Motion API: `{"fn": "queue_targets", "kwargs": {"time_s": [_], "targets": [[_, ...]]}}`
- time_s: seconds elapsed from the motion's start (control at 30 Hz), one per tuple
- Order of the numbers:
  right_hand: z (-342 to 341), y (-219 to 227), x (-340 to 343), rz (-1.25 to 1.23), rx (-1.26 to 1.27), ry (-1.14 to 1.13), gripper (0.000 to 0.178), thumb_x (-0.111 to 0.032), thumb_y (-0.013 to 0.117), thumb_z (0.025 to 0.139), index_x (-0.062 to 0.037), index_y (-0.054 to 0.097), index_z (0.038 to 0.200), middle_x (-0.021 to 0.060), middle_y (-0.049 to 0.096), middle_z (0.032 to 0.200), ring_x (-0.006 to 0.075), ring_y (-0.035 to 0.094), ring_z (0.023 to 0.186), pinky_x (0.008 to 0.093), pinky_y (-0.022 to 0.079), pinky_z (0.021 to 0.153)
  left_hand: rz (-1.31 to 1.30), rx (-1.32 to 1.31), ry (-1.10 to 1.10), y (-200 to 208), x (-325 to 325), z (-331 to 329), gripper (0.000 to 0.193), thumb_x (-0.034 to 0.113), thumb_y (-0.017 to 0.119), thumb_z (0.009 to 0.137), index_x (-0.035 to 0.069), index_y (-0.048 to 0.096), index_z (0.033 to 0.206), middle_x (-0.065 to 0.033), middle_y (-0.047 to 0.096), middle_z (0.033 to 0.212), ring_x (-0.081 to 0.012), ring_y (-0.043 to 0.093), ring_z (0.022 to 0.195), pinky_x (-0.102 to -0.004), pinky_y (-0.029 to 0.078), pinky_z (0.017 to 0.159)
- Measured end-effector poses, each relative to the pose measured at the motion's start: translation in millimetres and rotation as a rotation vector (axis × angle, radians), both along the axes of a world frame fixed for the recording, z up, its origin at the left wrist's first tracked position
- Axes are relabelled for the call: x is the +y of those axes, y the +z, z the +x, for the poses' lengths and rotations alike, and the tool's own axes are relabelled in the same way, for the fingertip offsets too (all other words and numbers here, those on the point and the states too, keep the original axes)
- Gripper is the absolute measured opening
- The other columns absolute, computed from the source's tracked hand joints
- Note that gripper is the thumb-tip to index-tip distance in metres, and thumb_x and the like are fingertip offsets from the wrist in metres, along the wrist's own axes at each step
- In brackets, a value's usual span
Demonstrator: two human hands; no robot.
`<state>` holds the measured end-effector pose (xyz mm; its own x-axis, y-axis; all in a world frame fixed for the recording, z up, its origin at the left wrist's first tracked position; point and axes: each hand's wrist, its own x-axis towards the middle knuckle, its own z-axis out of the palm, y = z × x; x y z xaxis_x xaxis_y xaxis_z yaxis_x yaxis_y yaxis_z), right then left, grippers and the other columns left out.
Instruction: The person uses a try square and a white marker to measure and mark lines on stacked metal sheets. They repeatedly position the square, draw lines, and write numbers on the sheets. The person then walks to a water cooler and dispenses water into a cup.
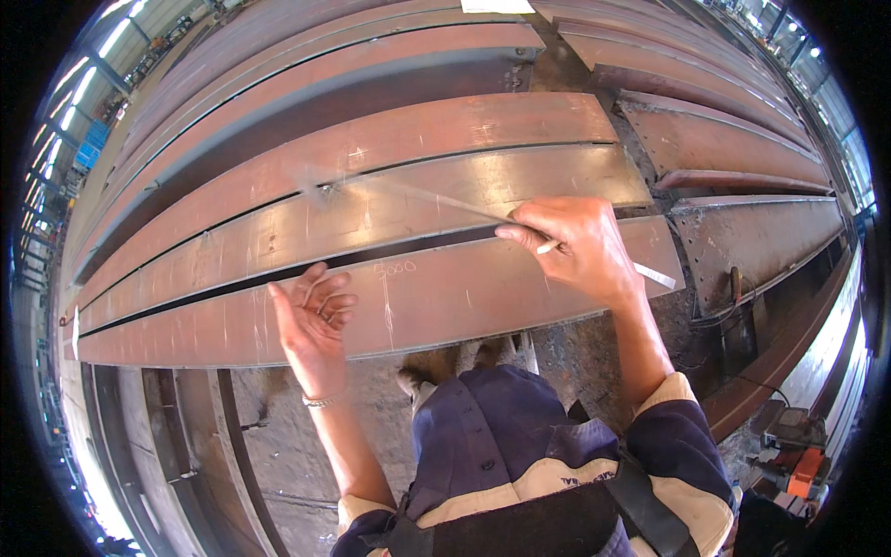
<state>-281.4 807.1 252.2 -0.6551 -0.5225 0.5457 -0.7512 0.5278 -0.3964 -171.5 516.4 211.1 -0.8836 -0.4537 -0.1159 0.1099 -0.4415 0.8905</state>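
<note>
My right hand [580, 246] is closed round a long thin metal strip like a ruler [436, 197]. Its far end, over the middle beam, is smeared by motion, and its pale near end sticks out past my wrist. A short white stick [548, 246], like chalk, shows between the same fingers. My left hand [316, 320] holds nothing, its fingers apart and loosely curled, palm turned up, above the nearest reddish steel beam [492, 283]. Pale scratches and chalk marks run across that beam's face. Behind it lies the middle steel beam [418, 195], with a dark gap between them.
More steel beams [371, 79] lie in rows farther back. Shorter beams with drilled holes [742, 237] rest at the right. An orange and grey machine [806, 472] stands at the lower right, near a cable. Steel sections [200, 436] lie at the lower left, beside the floor [297, 464].
</note>
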Motion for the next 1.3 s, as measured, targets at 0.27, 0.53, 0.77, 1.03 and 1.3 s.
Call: {"fn": "queue_targets", "kwargs": {"time_s": [0.27, 0.53, 0.77, 1.03, 1.3], "targets": [[10.2, -7.1, -18.9, -0.261, -0.013, 0.045, 0.017, -0.015, 0.073, 0.086, -0.0041, 0.064, 0.076, 0.0061, 0.052, 0.057, 0.0201, 0.049, 0.048, 0.0327, 0.038, 0.047, -0.362, -0.141, -0.398, -17.9, 41.8, 13.8, 0.042, 0.035, 0.058, 0.099, -0.005, 0.062, 0.113, -0.0164, 0.072, 0.094, -0.0225, 0.071, 0.086, -0.0306, 0.056, 0.075], [39.9, -25.6, -69.1, -0.89, -0.505, -0.152, 0.021, -0.017, 0.064, 0.097, 0.0004, 0.073, 0.089, -0.0077, 0.053, 0.061, -0.0003, 0.043, 0.056, 0.0209, 0.03, 0.047, -0.073, -0.072, -1.001, -34.0, 83.0, 33.9, 0.07, 0.046, 0.062, 0.094, -0.004, 0.043, 0.139, -0.0236, 0.056, 0.132, -0.0328, 0.056, 0.123, -0.0421, 0.047, 0.099], [85.0, -86.6, -85.0, -1.111, -1.236, -0.081, 0.03, -0.028, 0.062, 0.099, -0.011, 0.057, 0.074, -0.0077, 0.043, 0.057, 0.0026, 0.035, 0.051, 0.0232, 0.022, 0.046, 0.042, 0.044, -0.324, -70.0, 85.4, 35.6, 0.057, 0.028, 0.064, 0.096, -0.001, 0.04, 0.139, -0.0213, 0.052, 0.137, -0.0329, 0.055, 0.124, -0.0445, 0.046, 0.105], [104.8, -165.3, -91.1, -0.852, -1.371, 0.036, 0.037, -0.033, 0.059, 0.101, -0.0136, 0.05, 0.071, -0.008, 0.042, 0.058, 0.0026, 0.033, 0.05, 0.0252, 0.023, 0.046, 0.116, -0.281, -0.041, -116.6, 82.7, 40.2, 0.034, 0.023, 0.054, 0.102, -0.004, 0.058, 0.122, -0.0171, 0.065, 0.12, -0.0262, 0.064, 0.11, -0.0381, 0.052, 0.098], [112.3, -202.4, -14.9, -0.834, -1.692, -0.216, 0.039, -0.043, 0.057, 0.099, -0.0108, 0.056, 0.078, -0.0025, 0.052, 0.061, 0.0038, 0.037, 0.047, 0.0253, 0.026, 0.042, 0.069, -0.465, 0.173, -157.1, 14.1, 73.3, 0.039, 0.029, 0.056, 0.101, -0.005, 0.057, 0.12, -0.0163, 0.066, 0.115, -0.0265, 0.065, 0.104, -0.0367, 0.056, 0.088]]}}
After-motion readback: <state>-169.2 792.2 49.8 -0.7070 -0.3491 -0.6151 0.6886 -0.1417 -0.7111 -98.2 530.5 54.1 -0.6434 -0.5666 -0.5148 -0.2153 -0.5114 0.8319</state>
